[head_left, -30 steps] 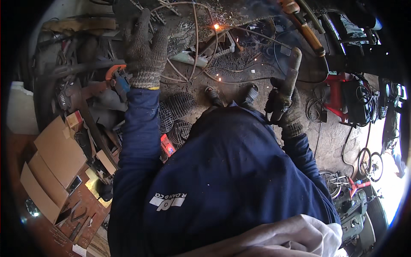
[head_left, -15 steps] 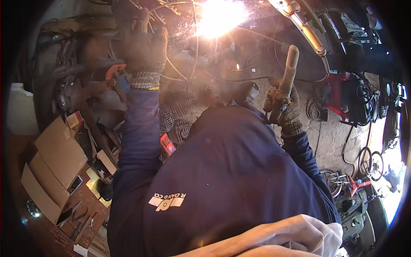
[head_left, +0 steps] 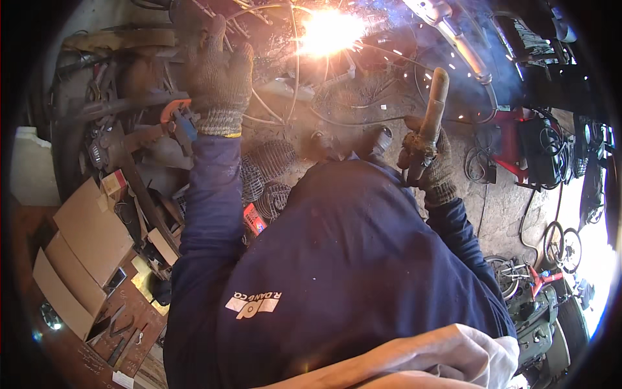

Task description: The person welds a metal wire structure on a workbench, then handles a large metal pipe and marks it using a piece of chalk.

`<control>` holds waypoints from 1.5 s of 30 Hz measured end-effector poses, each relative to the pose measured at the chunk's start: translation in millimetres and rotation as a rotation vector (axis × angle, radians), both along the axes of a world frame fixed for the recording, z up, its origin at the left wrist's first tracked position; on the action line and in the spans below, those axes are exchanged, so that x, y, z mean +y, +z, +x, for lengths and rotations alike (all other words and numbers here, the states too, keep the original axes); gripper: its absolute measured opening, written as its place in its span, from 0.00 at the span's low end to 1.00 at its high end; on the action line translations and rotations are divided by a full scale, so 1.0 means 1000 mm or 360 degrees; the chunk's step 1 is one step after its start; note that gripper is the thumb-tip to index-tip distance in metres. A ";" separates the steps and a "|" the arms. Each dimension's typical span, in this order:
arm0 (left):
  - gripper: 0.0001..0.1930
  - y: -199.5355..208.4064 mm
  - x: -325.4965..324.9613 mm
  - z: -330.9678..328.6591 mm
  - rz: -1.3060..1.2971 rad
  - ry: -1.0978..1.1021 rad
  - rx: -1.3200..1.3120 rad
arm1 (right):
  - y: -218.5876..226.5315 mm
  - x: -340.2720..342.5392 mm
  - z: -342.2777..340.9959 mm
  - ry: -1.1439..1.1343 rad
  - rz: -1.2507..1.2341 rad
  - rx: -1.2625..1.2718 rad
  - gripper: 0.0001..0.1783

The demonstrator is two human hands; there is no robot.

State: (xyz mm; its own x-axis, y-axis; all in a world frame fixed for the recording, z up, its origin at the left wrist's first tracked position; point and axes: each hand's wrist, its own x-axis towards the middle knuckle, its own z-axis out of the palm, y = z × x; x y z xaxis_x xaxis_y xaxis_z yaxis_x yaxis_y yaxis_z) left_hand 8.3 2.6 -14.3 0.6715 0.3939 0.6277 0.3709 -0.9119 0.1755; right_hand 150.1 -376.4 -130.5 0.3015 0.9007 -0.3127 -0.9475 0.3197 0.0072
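Note:
At the top of the head view a bright welding arc point(head_left: 332, 32) glows and throws sparks to the right. My right hand point(head_left: 439, 165), in a dark knitted glove, is closed round a welding electrode holder point(head_left: 435, 104) that points upward. From near its tip a thin rod point(head_left: 389, 52) runs left toward the glare. My left hand point(head_left: 223, 84), in a grey knitted glove, is left of the arc beside thin metal rods point(head_left: 243, 27). Its visible fingers are stretched and apart; the others fade into shadow. Glare hides the weld spot.
A long tubular metal tool point(head_left: 457, 42) with a cable lies at upper right. An orange-and-blue clamp point(head_left: 178, 117) is beside my left wrist. Round wire grilles point(head_left: 272, 159) lie on the floor. A cardboard box point(head_left: 91, 227) stands at left, a red-framed black machine point(head_left: 528, 146) at right.
The arc's glare has shrunk and dimmed, so more floor shows. Sparks and bluish smoke now spread to its right. Both hands have hardly moved.

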 end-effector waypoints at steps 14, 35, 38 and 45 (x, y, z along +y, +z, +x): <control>0.33 0.000 0.003 -0.005 -0.0176 -0.0074 0.0049 | 0.036 -0.001 -0.013 0.0014 -0.1113 -0.1436 0.34; 0.33 -0.005 0.006 -0.006 0.0187 0.0076 0.0245 | 0.028 -0.002 -0.009 0.0026 -0.0876 -0.1001 0.21; 0.33 -0.011 0.015 -0.005 0.0410 0.0033 0.0223 | 0.025 -0.005 -0.007 0.0134 -0.0854 -0.1167 0.27; 0.30 -0.002 0.006 0.003 0.0069 -0.0064 -0.0023 | 0.029 -0.002 -0.017 -0.0057 -0.0916 -0.1298 0.30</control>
